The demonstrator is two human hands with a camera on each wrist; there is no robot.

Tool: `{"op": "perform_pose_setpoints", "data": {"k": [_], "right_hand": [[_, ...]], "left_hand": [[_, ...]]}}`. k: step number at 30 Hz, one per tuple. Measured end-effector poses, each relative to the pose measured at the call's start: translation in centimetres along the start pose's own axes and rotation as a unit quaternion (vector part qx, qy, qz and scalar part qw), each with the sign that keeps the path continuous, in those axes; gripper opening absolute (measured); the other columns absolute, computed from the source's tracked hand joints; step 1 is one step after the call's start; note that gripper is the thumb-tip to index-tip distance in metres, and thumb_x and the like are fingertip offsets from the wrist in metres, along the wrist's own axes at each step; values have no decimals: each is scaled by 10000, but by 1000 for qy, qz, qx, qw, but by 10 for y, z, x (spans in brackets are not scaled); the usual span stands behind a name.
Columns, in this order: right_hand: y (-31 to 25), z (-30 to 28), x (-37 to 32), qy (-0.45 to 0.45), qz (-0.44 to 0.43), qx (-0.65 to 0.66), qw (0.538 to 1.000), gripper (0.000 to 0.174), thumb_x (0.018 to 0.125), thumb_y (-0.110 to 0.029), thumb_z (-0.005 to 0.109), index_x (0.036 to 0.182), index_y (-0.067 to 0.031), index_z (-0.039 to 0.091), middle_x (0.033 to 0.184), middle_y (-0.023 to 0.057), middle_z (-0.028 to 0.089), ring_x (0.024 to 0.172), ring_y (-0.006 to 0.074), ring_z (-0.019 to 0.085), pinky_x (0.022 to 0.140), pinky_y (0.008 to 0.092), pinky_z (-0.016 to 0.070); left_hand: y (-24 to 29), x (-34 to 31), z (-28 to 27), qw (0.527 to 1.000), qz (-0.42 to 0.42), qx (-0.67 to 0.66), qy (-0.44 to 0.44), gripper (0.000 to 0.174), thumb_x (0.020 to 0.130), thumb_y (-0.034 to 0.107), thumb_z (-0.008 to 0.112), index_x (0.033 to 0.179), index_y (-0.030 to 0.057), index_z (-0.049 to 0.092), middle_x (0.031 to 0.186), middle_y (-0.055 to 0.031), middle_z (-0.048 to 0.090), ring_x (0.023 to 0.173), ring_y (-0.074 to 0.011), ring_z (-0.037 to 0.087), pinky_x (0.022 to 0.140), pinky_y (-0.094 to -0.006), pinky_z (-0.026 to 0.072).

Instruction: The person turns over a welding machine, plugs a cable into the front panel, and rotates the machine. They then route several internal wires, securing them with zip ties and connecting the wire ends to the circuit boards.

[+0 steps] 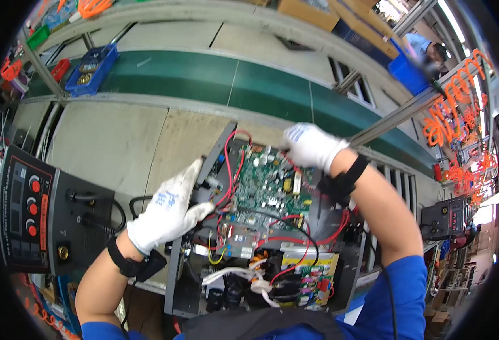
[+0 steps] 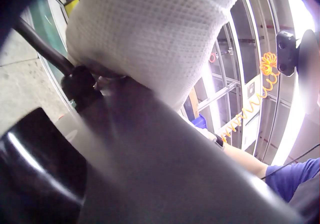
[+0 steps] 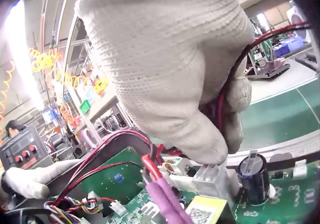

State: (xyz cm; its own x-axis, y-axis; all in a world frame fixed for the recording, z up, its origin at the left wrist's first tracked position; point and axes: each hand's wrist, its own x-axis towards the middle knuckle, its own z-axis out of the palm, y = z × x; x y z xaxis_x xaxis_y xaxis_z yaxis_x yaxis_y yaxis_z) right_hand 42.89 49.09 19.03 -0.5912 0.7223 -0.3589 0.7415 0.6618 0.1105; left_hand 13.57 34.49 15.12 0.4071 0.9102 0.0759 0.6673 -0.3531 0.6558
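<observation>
My right hand [image 1: 311, 146], in a white glove, pinches a pair of red and black wires [image 3: 227, 81] over the far edge of a green circuit board [image 1: 263, 178]. Its fingertips are right at a clear-white connector [image 3: 212, 180] beside a black capacitor [image 3: 254, 179]. The board lies inside an uncovered dark machine case [image 1: 173, 283] full of cables. My gloved left hand [image 1: 167, 212] rests over the case's left panel [image 2: 150, 159], fingers extended along it and thumb toward the inside. The left wrist view shows mostly glove and dark panel, its fingertips hidden.
A finished-looking machine with red knobs [image 1: 25, 209] stands at the left. Beyond the case runs a green conveyor belt [image 1: 192, 76] with a blue parts bin [image 1: 93, 71] on it. Orange coiled hoses [image 1: 453, 113] hang at right, near another person [image 1: 430, 51].
</observation>
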Motion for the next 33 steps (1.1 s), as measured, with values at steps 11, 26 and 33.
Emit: {"op": "perform_pose_setpoints", "data": {"k": [11, 26, 33], "right_hand": [[22, 14, 21, -57, 44, 229, 971, 278, 702, -60, 708, 971, 4, 681, 761, 147, 672, 704, 202, 644, 646, 287, 506], [59, 4, -107, 205, 97, 380, 897, 596, 870, -374, 623, 1248, 77, 528, 1216, 250, 593, 1181, 315, 558, 1002, 362, 423], [86, 117, -214, 125, 304, 415, 848, 716, 945, -481, 507, 1357, 96, 406, 1356, 280, 480, 1291, 341, 453, 1090, 353, 328]], "left_hand": [[3, 1, 3, 1000, -18, 17, 6, 764, 846, 235, 668, 1434, -52, 274, 1284, -307, 503, 1190, -423, 504, 1016, -432, 393], [-1, -2, -3, 998, -37, -4, -56, 731, 949, 311, 536, 1479, -24, 160, 1415, -337, 364, 1311, -430, 399, 1078, -403, 340], [-1, 1, 0, 996, -63, 24, -51, 722, 876, 166, 590, 1483, 34, 222, 1491, -255, 298, 1374, -372, 337, 1109, -388, 301]]}}
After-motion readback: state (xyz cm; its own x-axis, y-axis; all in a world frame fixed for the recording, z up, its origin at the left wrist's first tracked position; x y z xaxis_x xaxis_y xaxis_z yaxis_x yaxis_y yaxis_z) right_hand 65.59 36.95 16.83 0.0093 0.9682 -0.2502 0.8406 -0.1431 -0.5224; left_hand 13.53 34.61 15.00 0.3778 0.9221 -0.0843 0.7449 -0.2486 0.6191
